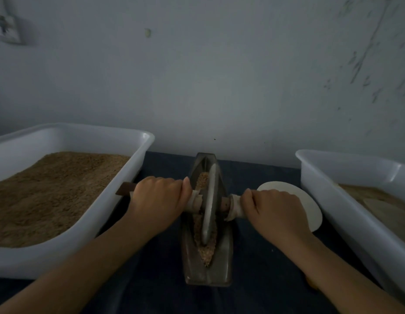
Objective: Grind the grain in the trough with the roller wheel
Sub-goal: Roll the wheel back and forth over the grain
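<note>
A narrow boat-shaped metal trough (pixel 223 257) lies lengthwise on the dark cloth in the middle. Brown grain (pixel 204 251) fills its groove. A grey roller wheel (pixel 209 205) stands on edge in the groove, about mid-length. A wooden axle wrapped in pale tape (pixel 195 201) runs through the wheel. My left hand (pixel 159 199) grips the axle's left side, whose dark wooden end sticks out past my knuckles. On the wheel's other side my right hand (pixel 274 208) grips the right handle.
A large white tub (pixel 138 159) of brown grain stands to the left. Another white tub (pixel 314 175) with paler contents stands to the right. A round white disc (pixel 310 211) lies between my right hand and that tub. A grey wall rises just behind.
</note>
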Action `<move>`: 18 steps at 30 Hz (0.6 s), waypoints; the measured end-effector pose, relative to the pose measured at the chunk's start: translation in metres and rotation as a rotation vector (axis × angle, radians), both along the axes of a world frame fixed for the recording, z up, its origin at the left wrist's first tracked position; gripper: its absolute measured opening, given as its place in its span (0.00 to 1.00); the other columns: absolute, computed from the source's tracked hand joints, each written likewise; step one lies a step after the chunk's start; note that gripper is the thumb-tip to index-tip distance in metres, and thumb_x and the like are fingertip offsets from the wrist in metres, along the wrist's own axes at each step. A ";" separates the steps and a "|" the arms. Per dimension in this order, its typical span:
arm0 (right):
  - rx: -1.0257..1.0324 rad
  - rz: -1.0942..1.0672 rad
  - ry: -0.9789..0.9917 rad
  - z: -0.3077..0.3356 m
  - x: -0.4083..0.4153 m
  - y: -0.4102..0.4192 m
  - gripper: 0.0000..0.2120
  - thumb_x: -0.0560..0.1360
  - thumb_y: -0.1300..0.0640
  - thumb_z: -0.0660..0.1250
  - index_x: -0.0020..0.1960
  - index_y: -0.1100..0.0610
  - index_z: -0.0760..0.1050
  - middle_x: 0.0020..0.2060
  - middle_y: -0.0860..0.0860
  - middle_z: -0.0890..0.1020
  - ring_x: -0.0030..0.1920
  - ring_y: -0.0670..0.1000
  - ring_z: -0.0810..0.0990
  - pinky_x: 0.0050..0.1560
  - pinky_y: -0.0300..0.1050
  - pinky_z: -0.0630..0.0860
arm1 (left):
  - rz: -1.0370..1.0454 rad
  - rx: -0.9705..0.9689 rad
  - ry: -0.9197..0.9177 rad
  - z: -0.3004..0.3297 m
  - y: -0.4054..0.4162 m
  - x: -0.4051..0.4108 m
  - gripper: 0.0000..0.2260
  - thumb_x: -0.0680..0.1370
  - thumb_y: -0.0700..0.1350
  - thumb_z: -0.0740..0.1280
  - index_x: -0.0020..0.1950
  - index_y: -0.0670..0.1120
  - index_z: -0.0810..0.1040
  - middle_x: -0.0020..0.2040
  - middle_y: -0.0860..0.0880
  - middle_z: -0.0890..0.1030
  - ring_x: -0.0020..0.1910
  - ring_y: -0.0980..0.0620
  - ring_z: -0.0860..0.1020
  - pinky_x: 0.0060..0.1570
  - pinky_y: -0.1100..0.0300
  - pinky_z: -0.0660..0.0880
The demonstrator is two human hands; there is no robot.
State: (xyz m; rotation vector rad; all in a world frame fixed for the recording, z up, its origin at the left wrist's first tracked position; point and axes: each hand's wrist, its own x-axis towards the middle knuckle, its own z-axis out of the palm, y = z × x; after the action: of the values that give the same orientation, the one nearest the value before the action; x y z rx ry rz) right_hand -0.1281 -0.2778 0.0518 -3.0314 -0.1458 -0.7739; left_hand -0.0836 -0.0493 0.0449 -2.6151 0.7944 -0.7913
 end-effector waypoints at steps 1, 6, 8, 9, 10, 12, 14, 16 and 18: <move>-0.001 0.005 -0.002 -0.001 0.003 0.000 0.22 0.76 0.47 0.42 0.27 0.50 0.60 0.19 0.48 0.64 0.20 0.46 0.62 0.25 0.40 0.50 | 0.019 0.022 0.002 0.000 -0.001 0.001 0.21 0.78 0.49 0.63 0.65 0.43 0.59 0.45 0.49 0.76 0.38 0.52 0.75 0.37 0.60 0.73; 0.069 -0.008 -0.010 -0.005 0.033 -0.003 0.24 0.79 0.50 0.48 0.24 0.52 0.61 0.20 0.48 0.65 0.22 0.46 0.63 0.25 0.43 0.52 | 0.080 0.105 -0.069 -0.003 -0.010 0.026 0.26 0.79 0.44 0.61 0.72 0.39 0.52 0.50 0.46 0.77 0.43 0.49 0.77 0.37 0.58 0.69; 0.017 -0.038 -0.033 -0.007 0.049 -0.004 0.23 0.79 0.51 0.48 0.25 0.52 0.60 0.21 0.48 0.64 0.23 0.48 0.60 0.26 0.44 0.49 | 0.098 0.115 -0.083 -0.002 -0.014 0.040 0.28 0.79 0.45 0.60 0.72 0.40 0.49 0.52 0.46 0.76 0.45 0.48 0.77 0.38 0.57 0.68; 0.002 -0.055 -0.048 -0.007 0.057 -0.004 0.23 0.78 0.51 0.48 0.25 0.53 0.59 0.22 0.48 0.63 0.23 0.49 0.60 0.27 0.45 0.49 | 0.107 0.115 -0.083 -0.002 -0.014 0.048 0.29 0.79 0.46 0.60 0.73 0.40 0.49 0.52 0.46 0.76 0.45 0.48 0.77 0.38 0.57 0.68; 0.007 -0.070 -0.069 -0.007 0.064 -0.004 0.23 0.78 0.51 0.48 0.25 0.53 0.61 0.22 0.48 0.63 0.24 0.50 0.60 0.28 0.45 0.50 | 0.119 0.112 -0.074 -0.002 -0.016 0.054 0.29 0.79 0.46 0.60 0.73 0.40 0.48 0.52 0.46 0.76 0.46 0.48 0.77 0.38 0.57 0.68; 0.035 -0.091 -0.104 -0.006 0.078 -0.004 0.24 0.78 0.51 0.49 0.25 0.56 0.68 0.22 0.48 0.63 0.26 0.53 0.62 0.29 0.45 0.53 | 0.144 0.102 -0.057 -0.002 -0.018 0.065 0.29 0.79 0.46 0.60 0.73 0.41 0.48 0.53 0.46 0.76 0.47 0.48 0.77 0.39 0.56 0.69; 0.049 -0.087 -0.118 -0.005 0.089 -0.004 0.25 0.78 0.50 0.49 0.25 0.56 0.68 0.22 0.49 0.64 0.27 0.54 0.64 0.29 0.45 0.55 | 0.165 0.086 -0.058 -0.001 -0.019 0.076 0.29 0.79 0.48 0.60 0.74 0.41 0.49 0.53 0.46 0.76 0.47 0.48 0.77 0.40 0.56 0.70; 0.063 -0.080 -0.111 -0.002 0.095 -0.004 0.25 0.78 0.51 0.50 0.23 0.55 0.65 0.22 0.49 0.65 0.27 0.54 0.65 0.30 0.45 0.55 | 0.171 0.079 -0.058 0.001 -0.021 0.082 0.29 0.79 0.48 0.60 0.74 0.41 0.49 0.54 0.46 0.76 0.47 0.48 0.77 0.39 0.56 0.70; 0.056 -0.085 -0.089 -0.002 0.093 -0.004 0.24 0.78 0.51 0.50 0.24 0.55 0.63 0.22 0.49 0.64 0.27 0.53 0.64 0.30 0.46 0.55 | 0.163 0.093 -0.057 0.002 -0.021 0.081 0.29 0.79 0.48 0.60 0.73 0.41 0.50 0.53 0.46 0.76 0.46 0.48 0.77 0.38 0.56 0.69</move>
State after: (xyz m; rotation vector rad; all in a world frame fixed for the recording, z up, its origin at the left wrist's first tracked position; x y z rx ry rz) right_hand -0.0347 -0.2817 0.0502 -2.9685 0.0034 -0.9037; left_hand -0.0021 -0.0701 0.0470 -2.5246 0.5799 -0.7602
